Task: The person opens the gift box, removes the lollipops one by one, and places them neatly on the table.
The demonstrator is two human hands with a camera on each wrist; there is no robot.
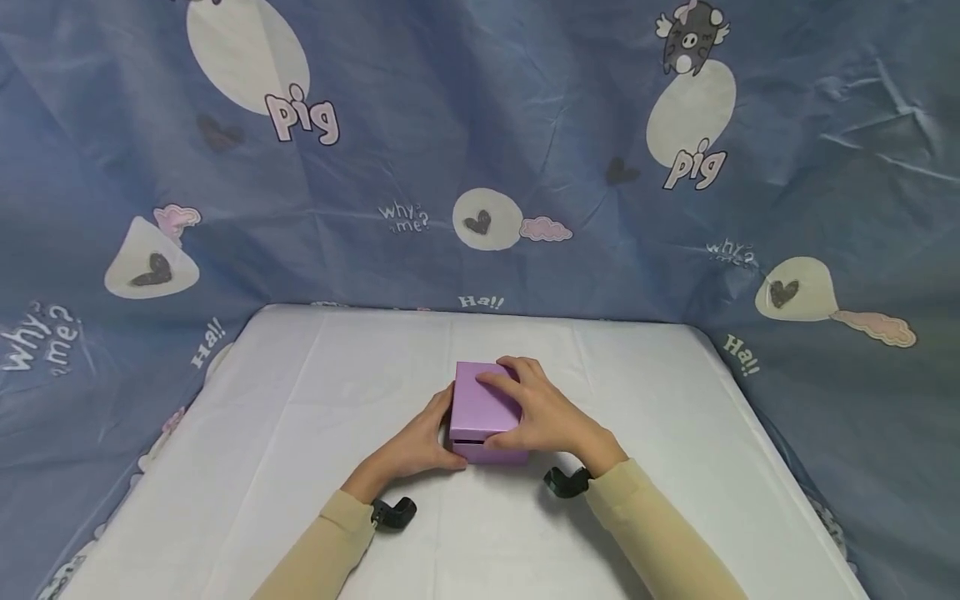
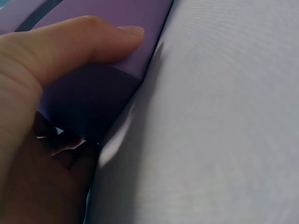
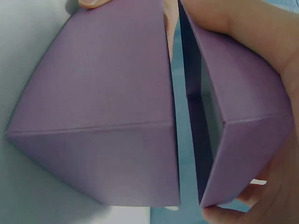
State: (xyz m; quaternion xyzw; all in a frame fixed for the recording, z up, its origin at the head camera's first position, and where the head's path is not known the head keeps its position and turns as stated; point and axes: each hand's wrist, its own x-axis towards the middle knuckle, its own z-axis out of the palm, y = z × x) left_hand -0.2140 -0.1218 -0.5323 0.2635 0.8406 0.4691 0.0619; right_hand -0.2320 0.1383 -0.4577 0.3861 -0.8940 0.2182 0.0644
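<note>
The purple box base [image 1: 491, 456] is set on the white tablecloth [image 1: 300, 400], near the middle of the scene from left to right. Above it the purple box lid [image 1: 474, 417] is held raised, and a narrow gap is seen between lid and base along the near side; in the right wrist view blue is seen through this gap. Whether the two parts touch at the far left corner cannot be told.

The lid is gripped by the right hand [image 1: 551, 417], with its thumb laid on the near side and its fingers spread over the top and toward the far edge. The base is held at its left end by the left hand [image 1: 416, 446], its thumb pressed to the near face and its other fingers partly hidden along the left side.

Beige sleeves [image 1: 660, 533] are worn on both arms. Beyond the tablecloth, a blue pig-print cloth [image 1: 525, 142] is hung.
</note>
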